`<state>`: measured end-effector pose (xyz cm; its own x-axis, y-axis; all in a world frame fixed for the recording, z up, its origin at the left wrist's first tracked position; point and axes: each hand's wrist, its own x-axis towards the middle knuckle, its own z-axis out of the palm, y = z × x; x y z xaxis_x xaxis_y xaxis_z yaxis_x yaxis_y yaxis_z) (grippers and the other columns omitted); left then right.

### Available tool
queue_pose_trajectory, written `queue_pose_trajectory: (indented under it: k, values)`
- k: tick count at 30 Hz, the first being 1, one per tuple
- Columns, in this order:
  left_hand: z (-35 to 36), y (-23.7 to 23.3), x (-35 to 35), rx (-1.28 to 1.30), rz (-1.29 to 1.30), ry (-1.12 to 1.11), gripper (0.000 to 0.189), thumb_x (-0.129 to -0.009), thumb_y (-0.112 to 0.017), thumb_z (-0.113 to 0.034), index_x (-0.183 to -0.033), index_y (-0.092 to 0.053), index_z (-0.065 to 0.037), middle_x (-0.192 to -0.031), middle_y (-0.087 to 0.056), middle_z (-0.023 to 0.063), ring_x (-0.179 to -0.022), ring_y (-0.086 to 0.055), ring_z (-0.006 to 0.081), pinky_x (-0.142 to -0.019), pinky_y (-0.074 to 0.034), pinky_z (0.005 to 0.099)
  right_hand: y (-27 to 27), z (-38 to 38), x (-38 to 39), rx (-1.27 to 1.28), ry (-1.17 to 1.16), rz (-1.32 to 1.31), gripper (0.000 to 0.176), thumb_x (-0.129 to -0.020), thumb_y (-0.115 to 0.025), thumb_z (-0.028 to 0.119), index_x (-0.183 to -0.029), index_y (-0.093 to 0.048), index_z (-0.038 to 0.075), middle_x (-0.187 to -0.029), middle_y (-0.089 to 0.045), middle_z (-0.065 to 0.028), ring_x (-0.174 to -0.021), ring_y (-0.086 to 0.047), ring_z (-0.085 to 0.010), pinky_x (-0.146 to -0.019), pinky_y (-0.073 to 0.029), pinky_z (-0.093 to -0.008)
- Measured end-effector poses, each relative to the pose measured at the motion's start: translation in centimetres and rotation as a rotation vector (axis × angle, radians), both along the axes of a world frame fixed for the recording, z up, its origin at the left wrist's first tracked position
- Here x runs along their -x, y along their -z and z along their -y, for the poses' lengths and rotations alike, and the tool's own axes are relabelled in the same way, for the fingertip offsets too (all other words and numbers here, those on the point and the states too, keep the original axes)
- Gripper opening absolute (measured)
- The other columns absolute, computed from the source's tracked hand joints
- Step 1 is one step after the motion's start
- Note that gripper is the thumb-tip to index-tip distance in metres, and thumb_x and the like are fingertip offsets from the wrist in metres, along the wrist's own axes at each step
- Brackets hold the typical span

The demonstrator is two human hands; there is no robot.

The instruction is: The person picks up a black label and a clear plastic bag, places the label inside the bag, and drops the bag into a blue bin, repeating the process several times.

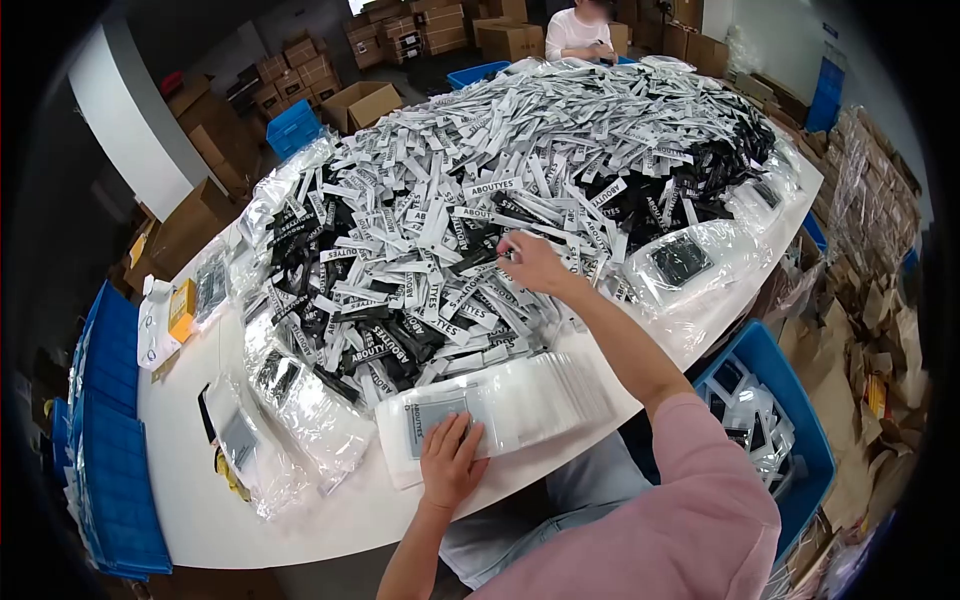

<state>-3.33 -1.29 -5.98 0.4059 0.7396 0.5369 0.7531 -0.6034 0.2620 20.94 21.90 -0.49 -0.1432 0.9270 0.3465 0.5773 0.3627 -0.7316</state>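
A large heap of black and white labelled packets covers the middle of the table. Over the heap, my right hand is closed with its fingertips together at the packets; what they hold, if anything, is too small to name. My left hand lies flat with fingers spread on the top bag of a fanned stack of clear bags at the near edge. A grey printed panel shows on that top bag, partly under my left fingers.
Plastic-wrapped bundles lie left of the stack, another at the right. A blue bin with packed bags stands by my right side. Blue crates line the left. Across the table is another person; cardboard boxes stand behind.
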Motion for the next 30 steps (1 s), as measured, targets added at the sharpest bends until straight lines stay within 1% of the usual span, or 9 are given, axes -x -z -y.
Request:
queue_pose_trajectory:
  k: [3, 7, 10, 12, 16, 20, 24, 25, 30]
  values:
    - [0.0, 0.0, 0.2, 0.014, 0.004, 0.001, 0.049, -0.062, -0.068, -0.019, -0.110, -0.059, -0.012, -0.119, -0.054, 0.0093, -0.110, -0.050, 0.0282, -0.094, -0.037, 0.0425, 1.5, -3.1, 4.1, -0.279, -0.158, 0.479, 0.030, -0.074, -0.064, 0.018, -0.101, -0.056, 0.010, -0.087, -0.055, -0.0119, -0.075, -0.060, -0.0302, -0.068, -0.048, -0.0404]
    - [0.0, 0.1, 0.1, 0.005, 0.016, 0.009, 0.049, -0.062, -0.068, -0.020, -0.109, -0.059, -0.012, -0.120, -0.053, 0.0095, -0.111, -0.050, 0.0284, -0.095, -0.037, 0.0426, 0.3, -5.5, 6.8, -0.204, -0.322, 0.971, 0.021, -0.074, -0.060, 0.017, -0.093, -0.055, 0.009, -0.097, -0.054, -0.0123, -0.081, -0.061, -0.0295, -0.063, -0.051, -0.0411]
    - [0.0, 0.3, 0.3, 0.004, 0.014, 0.012, 0.048, -0.063, -0.069, -0.021, -0.109, -0.059, -0.011, -0.120, -0.053, 0.0098, -0.111, -0.049, 0.0289, -0.095, -0.037, 0.0429, -0.8, -4.8, 5.6, -0.242, -0.216, 0.774, 0.017, -0.077, -0.058, 0.017, -0.090, -0.057, 0.007, -0.091, -0.056, -0.0116, -0.082, -0.061, -0.0297, -0.064, -0.049, -0.0402]
    - [0.1, -0.3, 0.1, 0.009, 0.043, 0.014, 0.047, -0.064, -0.068, -0.022, -0.109, -0.059, -0.010, -0.120, -0.053, 0.0099, -0.111, -0.049, 0.0291, -0.095, -0.036, 0.0430, -0.7, -3.8, 3.7, -0.578, 0.072, 0.258, 0.016, -0.082, -0.055, 0.021, -0.088, -0.057, 0.006, -0.084, -0.059, -0.0110, -0.076, -0.060, -0.0310, -0.061, -0.048, -0.0392]
    - [0.0, 0.2, 0.5, -0.022, 0.051, 0.042, 0.042, -0.069, -0.067, -0.023, -0.109, -0.060, -0.009, -0.119, -0.054, 0.0109, -0.111, -0.050, 0.0291, -0.095, -0.037, 0.0435, -2.3, 1.4, -1.3, -0.169, 0.091, -0.623, 0.025, -0.090, -0.052, 0.024, -0.083, -0.054, 0.000, -0.060, -0.056, -0.0061, -0.050, -0.054, -0.0158, -0.051, -0.044, -0.0289]
    - [-0.1, 0.6, 0.6, 0.091, 0.286, 0.007, 0.030, -0.079, -0.058, -0.015, -0.108, -0.059, -0.006, -0.109, -0.058, 0.0149, -0.103, -0.053, 0.0334, -0.092, -0.039, 0.0438, 0.3, 11.6, -3.6, -0.192, 0.364, -0.674, 0.022, -0.088, -0.055, 0.019, -0.081, -0.053, -0.002, -0.053, -0.050, -0.0021, -0.047, -0.049, -0.0075, -0.044, -0.040, -0.0235]
    - [-0.7, -3.1, 0.6, 0.477, 0.472, -0.142, 0.017, -0.088, -0.050, -0.011, -0.097, -0.059, 0.000, -0.067, -0.054, 0.0143, -0.058, -0.051, 0.0280, -0.054, -0.040, 0.0357, 7.3, 17.2, -5.4, 0.101, 0.390, -0.423, 0.023, -0.086, -0.058, 0.019, -0.077, -0.053, -0.001, -0.051, -0.049, -0.0050, -0.042, -0.043, -0.0116, -0.044, -0.038, -0.0286]
    - [-0.9, -3.8, 0.4, 0.431, 0.487, -0.161, 0.018, -0.087, -0.050, -0.010, -0.098, -0.059, 0.001, -0.067, -0.053, 0.0140, -0.058, -0.050, 0.0270, -0.054, -0.040, 0.0353, 7.0, 17.3, -5.9, -0.154, 0.397, -0.224, 0.023, -0.085, -0.059, 0.020, -0.078, -0.054, -0.002, -0.050, -0.048, -0.0067, -0.043, -0.038, -0.0140, -0.044, -0.035, -0.0312]
    - [0.6, -7.0, -2.5, 0.026, 0.436, -0.043, 0.026, -0.079, -0.056, 0.000, -0.104, -0.063, -0.002, -0.069, -0.051, 0.0099, -0.058, -0.048, 0.0229, -0.053, -0.040, 0.0296, 4.1, 19.6, -2.6, 0.046, 0.134, -0.440, 0.028, -0.086, -0.059, 0.023, -0.074, -0.056, -0.002, -0.052, -0.045, -0.0006, -0.049, -0.034, -0.0080, -0.044, -0.031, -0.0279]
